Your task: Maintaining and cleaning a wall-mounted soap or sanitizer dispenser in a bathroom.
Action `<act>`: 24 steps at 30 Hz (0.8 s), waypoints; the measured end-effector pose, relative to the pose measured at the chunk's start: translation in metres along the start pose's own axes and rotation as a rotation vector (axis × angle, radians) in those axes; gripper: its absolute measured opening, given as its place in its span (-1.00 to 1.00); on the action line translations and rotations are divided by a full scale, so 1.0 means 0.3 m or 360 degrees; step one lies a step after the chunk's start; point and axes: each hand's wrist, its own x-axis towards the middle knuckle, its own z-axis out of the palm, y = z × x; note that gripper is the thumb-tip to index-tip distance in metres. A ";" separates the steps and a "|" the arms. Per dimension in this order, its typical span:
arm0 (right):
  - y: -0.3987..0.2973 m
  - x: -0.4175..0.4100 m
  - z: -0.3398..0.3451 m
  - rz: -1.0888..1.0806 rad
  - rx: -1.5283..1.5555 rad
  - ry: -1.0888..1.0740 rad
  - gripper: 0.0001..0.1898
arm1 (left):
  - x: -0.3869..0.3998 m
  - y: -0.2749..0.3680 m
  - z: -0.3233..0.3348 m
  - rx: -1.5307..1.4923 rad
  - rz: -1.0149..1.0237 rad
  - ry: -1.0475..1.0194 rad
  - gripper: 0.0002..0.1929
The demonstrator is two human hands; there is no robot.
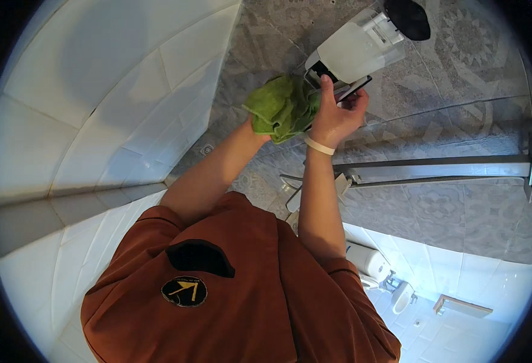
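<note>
A soap dispenser (356,47) with a whitish translucent tank is set against grey patterned tiles at the top of the view. Its black cover flap (408,18) is at the far end. Bunched green cloth (277,109) covers most of my left hand (260,133), which grips it just below the dispenser's near end. My right hand (338,115) is at that same end, thumb up against it. Its fingers curl round a thin dark-and-pale piece (355,89); I cannot tell whether this is joined to the dispenser. Part of the cloth reaches behind my right wrist.
White tiled wall (125,90) rises on the left, with a ledge (111,199) along it. A metal shower bar (433,165) and hose run right of my forearm, beside a hand shower (294,199). Lower right are a white water heater (369,262), bathroom fixtures (402,297) and a shelf (463,306).
</note>
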 end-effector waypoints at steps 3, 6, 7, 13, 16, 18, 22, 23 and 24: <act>-0.008 0.000 0.031 -0.0007 -0.0199 0.0017 -0.56 | 0.037 0.001 0.011 0.0002 0.0010 -0.0016 -0.57; -0.018 0.012 0.044 0.0024 -0.0153 0.0032 -0.59 | 0.057 0.023 0.017 -0.0090 -0.0042 -0.0109 -0.57; -0.012 0.014 0.046 0.0027 -0.0169 0.0042 -0.59 | 0.062 0.031 0.012 -0.0199 -0.0079 -0.0262 -0.56; 0.012 0.048 0.029 0.0169 -0.0167 -0.0163 -0.61 | 0.096 0.042 0.045 -0.0246 -0.0156 -0.0224 -0.57; 0.027 0.050 0.027 0.0150 -0.0147 -0.0170 -0.60 | 0.112 0.033 0.052 -0.0332 -0.0221 -0.0310 -0.56; 0.020 0.050 0.032 0.0191 -0.0197 -0.0171 -0.62 | 0.124 0.041 0.046 -0.0329 -0.0267 -0.0355 -0.56; 0.004 0.053 0.036 0.0210 -0.0182 -0.0115 -0.64 | 0.133 0.032 0.028 -0.0409 -0.0355 -0.0305 -0.55; 0.012 0.055 0.038 0.0095 -0.0228 -0.0090 -0.64 | 0.139 0.030 0.021 -0.0417 -0.0377 -0.0300 -0.55; 0.011 0.053 0.039 -0.0016 -0.0275 -0.0069 -0.64 | 0.144 0.030 0.013 -0.0390 -0.0326 -0.0310 -0.55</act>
